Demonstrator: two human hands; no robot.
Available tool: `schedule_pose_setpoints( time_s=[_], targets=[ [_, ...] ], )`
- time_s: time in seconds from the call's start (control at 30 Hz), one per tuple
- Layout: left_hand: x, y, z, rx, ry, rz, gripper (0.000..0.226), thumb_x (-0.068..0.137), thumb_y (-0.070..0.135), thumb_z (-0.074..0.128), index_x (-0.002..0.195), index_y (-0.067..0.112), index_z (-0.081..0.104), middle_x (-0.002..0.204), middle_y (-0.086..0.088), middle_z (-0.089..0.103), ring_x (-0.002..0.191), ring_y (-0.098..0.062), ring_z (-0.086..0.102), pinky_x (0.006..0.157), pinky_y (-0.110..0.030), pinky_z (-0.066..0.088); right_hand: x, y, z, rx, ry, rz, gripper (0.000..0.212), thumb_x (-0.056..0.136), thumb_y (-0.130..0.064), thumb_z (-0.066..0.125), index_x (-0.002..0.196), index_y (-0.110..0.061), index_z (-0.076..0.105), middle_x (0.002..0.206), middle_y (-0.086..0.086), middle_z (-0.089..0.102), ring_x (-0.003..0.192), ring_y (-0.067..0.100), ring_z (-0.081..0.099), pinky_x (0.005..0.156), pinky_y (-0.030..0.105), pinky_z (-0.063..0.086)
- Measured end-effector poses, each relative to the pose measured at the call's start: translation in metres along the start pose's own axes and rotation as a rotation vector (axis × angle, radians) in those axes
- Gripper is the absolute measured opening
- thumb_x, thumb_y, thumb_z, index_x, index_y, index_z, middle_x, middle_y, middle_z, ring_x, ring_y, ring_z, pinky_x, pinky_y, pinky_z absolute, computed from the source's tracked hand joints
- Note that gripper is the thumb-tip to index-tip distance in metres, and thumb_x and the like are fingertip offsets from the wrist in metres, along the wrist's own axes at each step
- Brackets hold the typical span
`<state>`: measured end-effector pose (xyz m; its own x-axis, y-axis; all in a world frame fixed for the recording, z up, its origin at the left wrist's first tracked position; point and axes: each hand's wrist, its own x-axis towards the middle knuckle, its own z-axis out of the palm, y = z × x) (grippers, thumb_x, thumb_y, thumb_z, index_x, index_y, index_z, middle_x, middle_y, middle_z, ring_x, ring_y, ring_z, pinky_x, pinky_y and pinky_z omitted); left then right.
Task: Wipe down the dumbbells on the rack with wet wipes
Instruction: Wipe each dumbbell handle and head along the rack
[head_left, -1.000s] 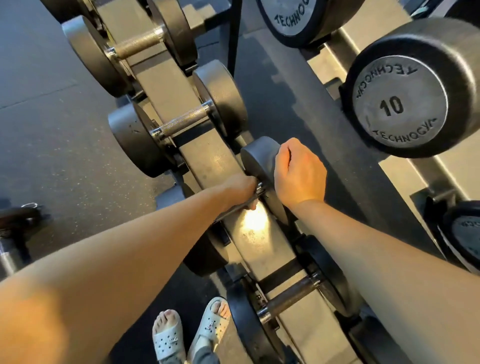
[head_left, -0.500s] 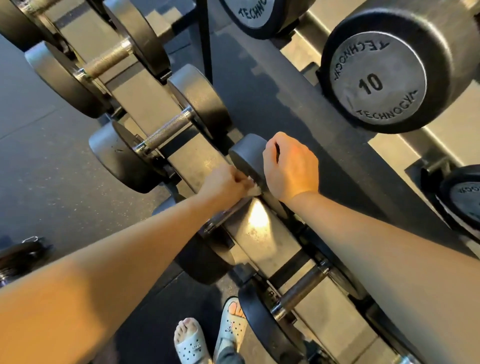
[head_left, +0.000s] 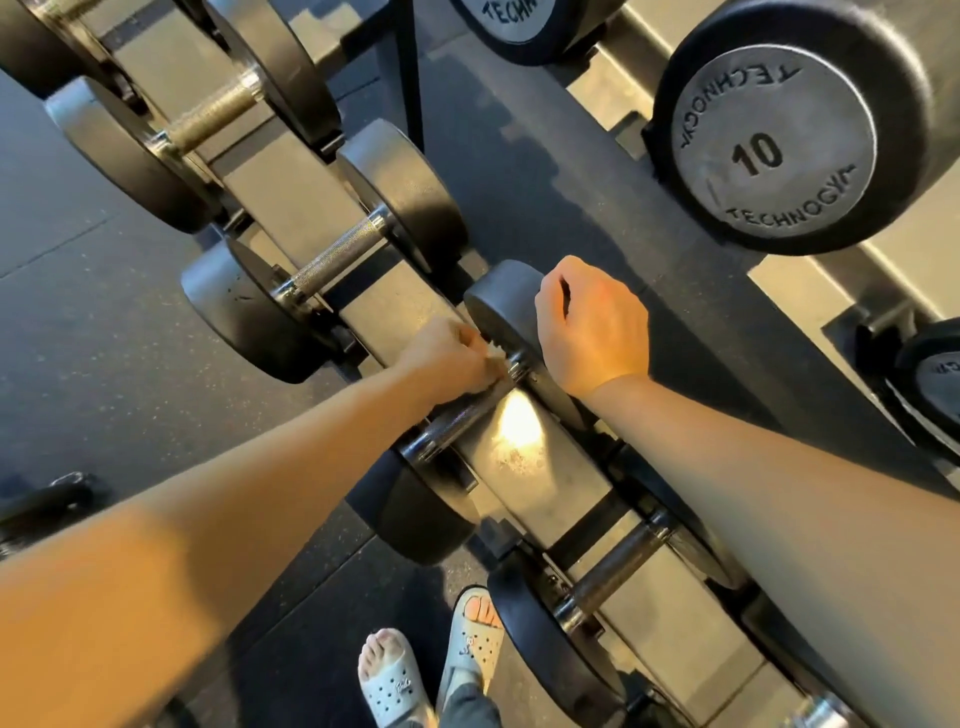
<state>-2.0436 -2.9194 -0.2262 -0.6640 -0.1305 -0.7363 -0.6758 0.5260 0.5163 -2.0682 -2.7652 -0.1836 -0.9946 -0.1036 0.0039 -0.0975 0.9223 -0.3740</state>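
Note:
A black dumbbell (head_left: 498, 306) with a chrome handle (head_left: 457, 421) lies across the lower tier of the grey rack (head_left: 524, 467). My left hand (head_left: 447, 358) is curled round the far end of that handle, with a white wet wipe (head_left: 493, 358) bunched in its fingers against the bar. My right hand (head_left: 592, 327) grips the dumbbell's far head from above, fingers wrapped over its rim. The near head (head_left: 421, 514) sits below my left forearm.
More dumbbells lie along the same tier, one beyond (head_left: 332, 254) and one nearer (head_left: 608, 577). The upper tier at right carries a large head marked 10 (head_left: 769, 150). A black rack post (head_left: 405, 67) rises behind. My sandalled feet (head_left: 431, 670) stand on dark rubber floor.
My left hand has slid with the wipe along the handle toward the far head. My right hand has kept its grip on that head. The view has shifted a little.

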Motion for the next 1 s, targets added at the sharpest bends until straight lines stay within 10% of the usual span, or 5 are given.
schedule_pose_setpoints(
  time_s=[0.2,0.37,0.57,0.87,1.0],
  targets=[
    [0.000,-0.015,-0.015,0.567,-0.145,0.297,0.020,0.087,0.039,0.077,0.096,0.024,0.067,0.087,0.007,0.062,0.076,-0.007,0.057,0.059,-0.021,0.039,0.000,0.003,0.000,0.047,0.005,-0.019,0.030,0.105,-0.035,0.042,0.084,-0.019,0.057,0.071,-0.006,0.057,0.065,0.016,0.057,0.066,0.046,0.056],
    [0.004,-0.010,-0.020,0.094,-0.118,0.334,0.025,0.083,0.033,0.084,0.085,0.032,0.059,0.089,0.007,0.066,0.075,-0.008,0.061,0.064,-0.023,0.044,0.000,0.003,0.001,0.052,0.028,-0.045,0.031,0.104,-0.034,0.041,0.080,-0.019,0.055,0.068,-0.006,0.054,0.061,0.014,0.054,0.060,0.043,0.053],
    [0.007,-0.006,-0.029,0.428,-0.159,0.315,0.023,0.085,0.038,0.081,0.077,0.026,0.063,0.084,0.005,0.065,0.082,-0.013,0.062,0.069,-0.028,0.045,0.000,0.005,0.003,0.074,0.057,-0.072,0.031,0.103,-0.033,0.041,0.080,-0.017,0.055,0.068,-0.006,0.054,0.060,0.015,0.054,0.058,0.044,0.052],
    [0.018,0.002,-0.001,0.139,-0.228,0.154,0.028,0.099,0.004,0.052,0.116,0.021,0.067,0.106,0.007,0.057,0.105,-0.013,0.050,0.094,-0.030,0.041,0.000,0.008,0.005,0.096,0.068,-0.096,0.031,0.102,-0.032,0.040,0.079,-0.017,0.054,0.068,-0.007,0.053,0.059,0.015,0.052,0.055,0.042,0.050],
    [0.021,0.006,-0.009,0.281,-0.342,0.120,0.020,0.100,0.007,0.050,0.093,0.017,0.066,0.094,-0.003,0.065,0.092,-0.019,0.064,0.081,-0.031,0.051,0.000,0.008,0.004,0.096,0.064,-0.104,0.031,0.102,-0.033,0.039,0.079,-0.018,0.052,0.066,-0.008,0.050,0.058,0.014,0.050,0.054,0.039,0.047]
  ],
)
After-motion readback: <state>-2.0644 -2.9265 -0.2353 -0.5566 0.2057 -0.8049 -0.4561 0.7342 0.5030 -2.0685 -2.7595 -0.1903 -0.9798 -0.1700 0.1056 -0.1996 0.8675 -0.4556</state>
